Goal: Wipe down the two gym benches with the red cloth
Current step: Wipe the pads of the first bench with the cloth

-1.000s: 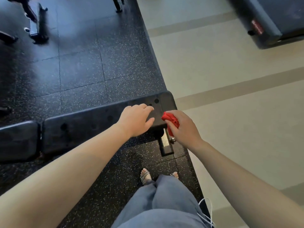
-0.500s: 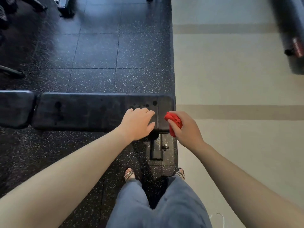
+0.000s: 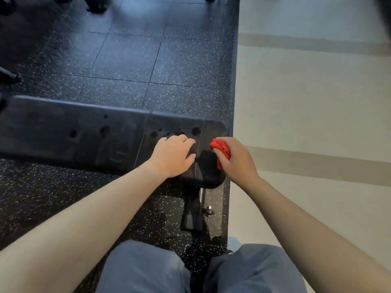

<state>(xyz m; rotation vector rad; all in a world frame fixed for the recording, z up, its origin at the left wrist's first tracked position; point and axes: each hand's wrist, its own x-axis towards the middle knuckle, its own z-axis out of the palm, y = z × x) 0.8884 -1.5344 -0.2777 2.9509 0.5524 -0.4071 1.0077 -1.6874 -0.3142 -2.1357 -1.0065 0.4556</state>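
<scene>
A black padded gym bench (image 3: 84,136) runs from the left edge to the middle of the view, its worn pad dotted with small holes. My left hand (image 3: 173,156) rests palm down on the pad near its right end, fingers loosely bent. My right hand (image 3: 237,159) grips a bunched red cloth (image 3: 221,150) at the bench's right end, the cloth touching the pad's edge. A second bench is not visible.
The bench's black metal foot (image 3: 193,210) with a bolt sticks out toward my legs. Dark speckled rubber flooring (image 3: 137,60) lies around the bench; pale striped floor (image 3: 306,102) starts at its right edge. Feet of other equipment (image 3: 95,6) show at top left.
The view has swung so the bench lies more level and closer. Both hands keep their places on the bench's right end, the right one still holding the cloth.
</scene>
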